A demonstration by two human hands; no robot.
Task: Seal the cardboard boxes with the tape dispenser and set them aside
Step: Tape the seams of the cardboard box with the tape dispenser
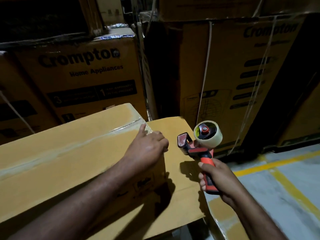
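1. Cardboard box [69, 170] lay long across the near left of the scene, resting on a lower box [180, 187] that stuck out to its right.
2. A strip of clear tape [69, 149] ran along the top seam from the left edge of view to the far right end of the box, so the top seam looked closed.
3. The left hand [149, 149] rested on that right end. Its index finger lay stretched along the tape and the other fingers bent over the edge, pressing the tape end down rather than gripping anything.
4. The right hand [220, 179] was clenched round the orange handle of the tape dispenser [199, 149], held in the air just right of the box and apart from it. I could not tell whether the tape was cut free from the roll [207, 134].
5. The step in hand seemed to be smoothing the tape end over the box edge, at the close of sealing this box.
6. The next move would call for a firm rub down the end face, then both hands to lift the box aside, so the dispenser would likely need parking first.
7. Stacked printed boxes [83, 75] stood behind, and grey floor [285, 196] with yellow lines [277, 163] lay to the right.
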